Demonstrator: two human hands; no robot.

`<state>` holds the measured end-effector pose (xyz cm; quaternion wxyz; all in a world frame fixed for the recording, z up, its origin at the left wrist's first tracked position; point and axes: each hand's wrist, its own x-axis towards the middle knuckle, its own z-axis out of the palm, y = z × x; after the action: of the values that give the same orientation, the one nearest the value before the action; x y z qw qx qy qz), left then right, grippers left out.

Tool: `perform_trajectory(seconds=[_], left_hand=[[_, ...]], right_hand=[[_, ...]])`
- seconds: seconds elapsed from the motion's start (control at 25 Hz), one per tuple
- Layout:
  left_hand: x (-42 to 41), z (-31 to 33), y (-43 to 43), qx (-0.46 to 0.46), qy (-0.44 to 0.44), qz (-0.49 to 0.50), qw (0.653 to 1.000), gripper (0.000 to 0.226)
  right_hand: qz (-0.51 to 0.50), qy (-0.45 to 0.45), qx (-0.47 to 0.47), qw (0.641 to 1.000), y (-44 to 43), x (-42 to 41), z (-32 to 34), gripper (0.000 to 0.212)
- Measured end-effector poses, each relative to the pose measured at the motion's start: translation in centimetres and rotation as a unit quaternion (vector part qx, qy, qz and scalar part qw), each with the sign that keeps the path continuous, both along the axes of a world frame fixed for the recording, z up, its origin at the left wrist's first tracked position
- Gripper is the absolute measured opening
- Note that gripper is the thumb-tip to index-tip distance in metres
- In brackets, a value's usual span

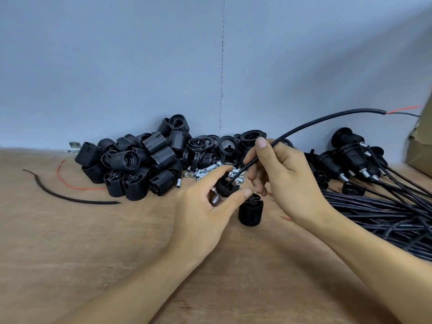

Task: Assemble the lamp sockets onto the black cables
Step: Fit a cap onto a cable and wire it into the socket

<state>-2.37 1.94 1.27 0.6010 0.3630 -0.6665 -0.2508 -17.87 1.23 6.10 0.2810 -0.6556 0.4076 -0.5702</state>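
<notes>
WORKBENCH ASSEMBLY: A person's left hand [205,211] pinches a black socket cap [224,188] between thumb and forefinger, just above and left of a threaded socket body [250,210] that stands upright on the wooden workbench [93,242]. The right hand [282,176], above and right of that upright body, pinches a black cable [369,110] whose near end enters the cap. The cable arcs up and away to the right, ending in bared red and black wires [402,111]. Behind and left of the upright body lies a heap of loose socket bodies [140,160] against the blue-grey wall [117,66]. Black rings [210,142] and small metal tubes [209,170] lie directly behind the upright body. To its right lies a bundle of black cables [374,213], with finished sockets on cables [350,155] behind the bundle. Far to its left lie a cable offcut [93,202] and a red wire strand [88,188].
</notes>
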Motion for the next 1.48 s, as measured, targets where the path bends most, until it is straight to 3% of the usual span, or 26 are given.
perform_trajectory(seconds=[0.12,0.32,0.48,0.72,0.88,1.0,1.12,1.24,1.48], left_hand=[[-0.4,0.4,0.3,-0.006,-0.006,-0.025,1.0,0.027],[-0.5,0.6,0.4,0.068,0.036,-0.062,0.995,0.045],[-0.9,0.7,0.9,0.103,0.047,-0.131,0.985,0.037],[-1.0,1.7,0.2,0.187,0.117,-0.217,0.951,0.014],[-1.0,1.7,-0.3,0.228,0.131,-0.249,0.932,0.036],[-1.1,1.4,-0.5,0.247,0.148,-0.271,0.919,0.048],[-1.0,1.4,-0.5,0.251,0.149,-0.285,0.913,0.037],[-1.0,1.7,-0.5,0.258,0.18,-0.311,0.897,0.025],[-0.8,1.7,-0.8,0.245,0.196,-0.302,0.9,0.032]], right_hand=[[0.012,0.038,-0.009,0.999,0.4,0.5,-0.1,0.041],[-0.022,0.07,0.009,0.997,0.1,0.3,0.0,0.043],[-0.037,0.036,0.068,0.996,-0.4,-0.3,0.6,0.043],[0.061,0.019,0.174,0.983,-0.4,-0.1,1.3,0.047],[0.081,-0.005,0.19,0.979,-0.1,-0.2,1.5,0.055],[0.083,0.049,0.19,0.977,0.1,0.0,1.6,0.057],[0.076,0.102,0.175,0.976,0.3,0.1,1.4,0.051],[0.025,0.135,0.097,0.986,0.5,0.3,1.3,0.047],[-0.056,0.152,0.042,0.986,0.4,0.4,1.0,0.052]])
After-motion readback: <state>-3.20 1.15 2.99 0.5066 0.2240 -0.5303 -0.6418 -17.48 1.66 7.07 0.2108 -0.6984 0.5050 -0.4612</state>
